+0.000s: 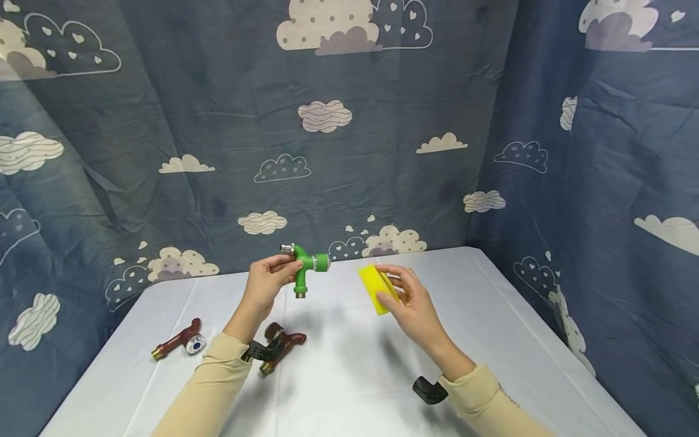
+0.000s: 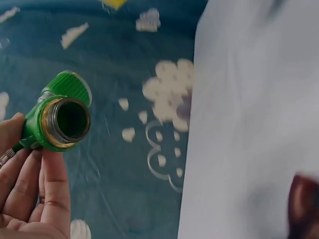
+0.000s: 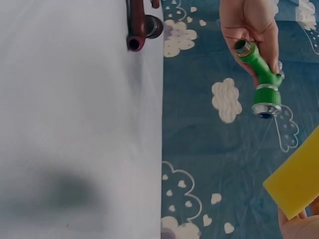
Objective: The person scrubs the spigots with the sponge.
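Observation:
My left hand (image 1: 266,284) grips a green tap (image 1: 306,267) by its spout end, holding it up above the table. The tap's ribbed green knob points right, and its threaded metal inlet faces down; in the left wrist view that threaded opening (image 2: 70,121) faces the camera. To the right, my right hand (image 1: 412,303) pinches a yellow sponge (image 1: 377,288) between thumb and fingers, also in the air. A gap separates sponge and tap. The right wrist view shows the sponge (image 3: 296,174) at the right edge, with most of that hand cut off.
Two brown-red taps lie on the white table (image 1: 338,376): one tap (image 1: 182,340) at the left, the other tap (image 1: 281,346) beside my left wrist, partly hidden by a black wrist strap (image 1: 264,351). A dark blue cloud-patterned cloth (image 1: 371,152) hangs behind and around the table.

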